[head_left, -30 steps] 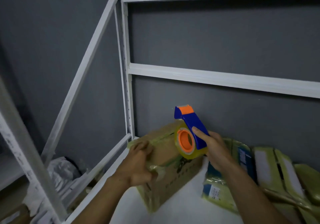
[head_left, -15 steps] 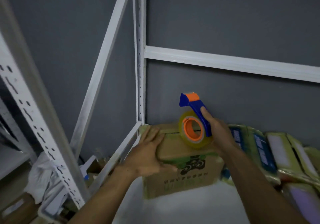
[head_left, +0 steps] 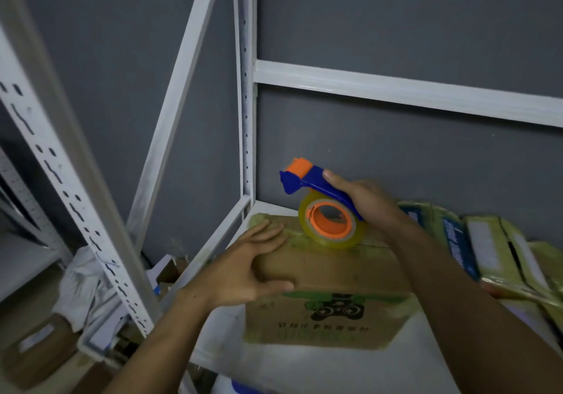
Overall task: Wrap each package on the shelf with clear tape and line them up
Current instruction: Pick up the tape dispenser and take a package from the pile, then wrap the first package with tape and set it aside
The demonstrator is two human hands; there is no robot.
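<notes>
We count one cardboard box [head_left: 329, 275], one tape dispenser [head_left: 323, 201], two hands, and at least four wrapped packages [head_left: 487, 241] at right.

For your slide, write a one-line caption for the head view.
Left hand steadies a cardboard box on the shelf while right hand holds a tape dispenser above it.

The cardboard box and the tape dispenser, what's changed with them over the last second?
The cardboard box was turned from corner-on to face-on, and the left hand now lies open-fingered over its top left edge. The tape dispenser tipped from upright to nearly level. The right hand still holds it.
</notes>
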